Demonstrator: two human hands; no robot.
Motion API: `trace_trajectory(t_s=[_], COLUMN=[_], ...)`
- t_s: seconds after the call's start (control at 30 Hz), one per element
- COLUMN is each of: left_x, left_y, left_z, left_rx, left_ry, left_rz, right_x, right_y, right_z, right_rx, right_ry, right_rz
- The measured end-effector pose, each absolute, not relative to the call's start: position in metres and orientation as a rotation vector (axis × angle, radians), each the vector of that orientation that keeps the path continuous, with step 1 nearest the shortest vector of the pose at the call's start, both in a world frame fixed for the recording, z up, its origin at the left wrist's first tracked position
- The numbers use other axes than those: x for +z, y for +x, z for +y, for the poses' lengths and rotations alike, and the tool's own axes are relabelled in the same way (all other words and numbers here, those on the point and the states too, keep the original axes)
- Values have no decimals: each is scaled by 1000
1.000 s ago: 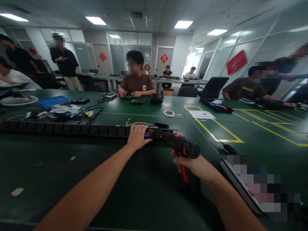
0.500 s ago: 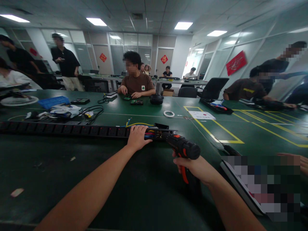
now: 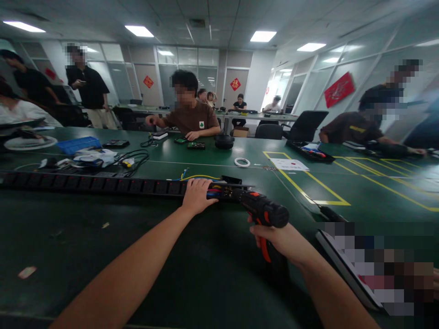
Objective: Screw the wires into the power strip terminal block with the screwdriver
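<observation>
A long black power strip (image 3: 130,184) with a row of sockets lies across the green table. Near its right end, my left hand (image 3: 198,195) is wrapped over it, thumb toward me. Coloured wires show in the opened end beside that thumb, and a yellow wire (image 3: 202,177) runs along the far side. My right hand (image 3: 274,233) grips a black and orange cordless drill (image 3: 264,209) by its handle. The drill's nose points left at the strip's open end; whether its tip touches a screw there is too small to tell.
Beyond the strip are a blue basket (image 3: 79,145), black cables (image 3: 137,160), a white ring (image 3: 242,162) and a paper sheet (image 3: 290,164) over yellow tape. A pixelated tablet-like object (image 3: 346,265) lies right of my forearm. A co-worker (image 3: 192,109) sits across the table.
My hands, the drill and the power strip hold nearly the same position. Across the table, the co-worker has raised one hand out to the side, away from the green board.
</observation>
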State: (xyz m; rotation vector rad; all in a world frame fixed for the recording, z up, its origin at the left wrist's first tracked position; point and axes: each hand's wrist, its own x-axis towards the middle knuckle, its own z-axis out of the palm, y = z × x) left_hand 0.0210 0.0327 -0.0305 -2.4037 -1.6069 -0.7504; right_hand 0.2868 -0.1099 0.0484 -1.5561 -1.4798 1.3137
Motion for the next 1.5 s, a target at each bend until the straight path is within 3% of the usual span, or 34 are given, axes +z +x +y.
trace_trajectory(t_s=[1.5], left_x=[-30], left_y=[23], left_z=[33], left_rx=[-751], left_ry=[-2395], left_rz=[-1614], right_x=[42], right_y=[290], right_z=[-109], right_rx=[1245], right_ry=[-1558], right_rz=[-1581])
